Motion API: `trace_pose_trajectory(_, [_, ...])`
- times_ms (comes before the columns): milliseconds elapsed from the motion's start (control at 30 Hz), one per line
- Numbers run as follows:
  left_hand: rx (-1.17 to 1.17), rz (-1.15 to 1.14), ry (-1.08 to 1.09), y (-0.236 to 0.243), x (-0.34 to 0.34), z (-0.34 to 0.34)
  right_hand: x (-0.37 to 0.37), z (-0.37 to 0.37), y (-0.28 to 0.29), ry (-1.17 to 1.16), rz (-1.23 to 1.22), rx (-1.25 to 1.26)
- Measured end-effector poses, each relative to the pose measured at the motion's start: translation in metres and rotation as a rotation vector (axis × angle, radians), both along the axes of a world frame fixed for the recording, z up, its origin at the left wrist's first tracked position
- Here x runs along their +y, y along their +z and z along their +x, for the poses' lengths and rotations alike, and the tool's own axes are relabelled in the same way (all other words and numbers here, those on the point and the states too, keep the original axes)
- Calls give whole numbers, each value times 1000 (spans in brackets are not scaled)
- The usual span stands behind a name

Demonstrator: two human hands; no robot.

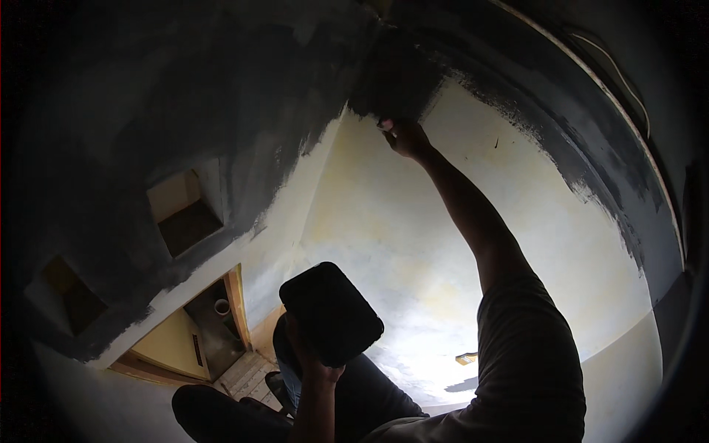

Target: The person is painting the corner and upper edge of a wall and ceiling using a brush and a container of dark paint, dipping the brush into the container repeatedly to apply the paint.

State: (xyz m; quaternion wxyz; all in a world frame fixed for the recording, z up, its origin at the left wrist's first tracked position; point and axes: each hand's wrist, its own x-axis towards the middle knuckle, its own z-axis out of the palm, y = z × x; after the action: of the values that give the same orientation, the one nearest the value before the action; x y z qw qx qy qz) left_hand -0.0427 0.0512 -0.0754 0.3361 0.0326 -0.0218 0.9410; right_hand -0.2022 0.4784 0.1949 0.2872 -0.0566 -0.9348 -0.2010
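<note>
My right hand (410,140) is raised to the far corner, where two walls meet, at the end of my outstretched arm. Its fingers are closed round a paintbrush, mostly hidden by the hand and the dimness. Just there, dark paint (391,74) borders the bare pale wall (384,199). In my left hand (317,369) is a black container (332,314), rectangular with rounded corners, held low in front of my legs. The fingers wrap its near side and are partly hidden. Too little light falls on the container to show its contents.
Dark paint covers much of the left wall, around two square niches (185,210) (74,295). Below them is a doorway (238,303) with a wooden frame and a pale bucket (221,306) beyond. A small yellow object (467,359) lies low, near my right sleeve. A cable (617,70) hangs upper right.
</note>
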Motion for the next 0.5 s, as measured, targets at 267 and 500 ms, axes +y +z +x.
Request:
trace_pose_trajectory(267, [-66, -28, -35, 20, -2, 2, -8, -13, 159, 23, 368, 222])
trace_pose_trajectory(500, [-81, 32, -91, 25, 8, 6, 21, -23, 149, 11, 462, 135])
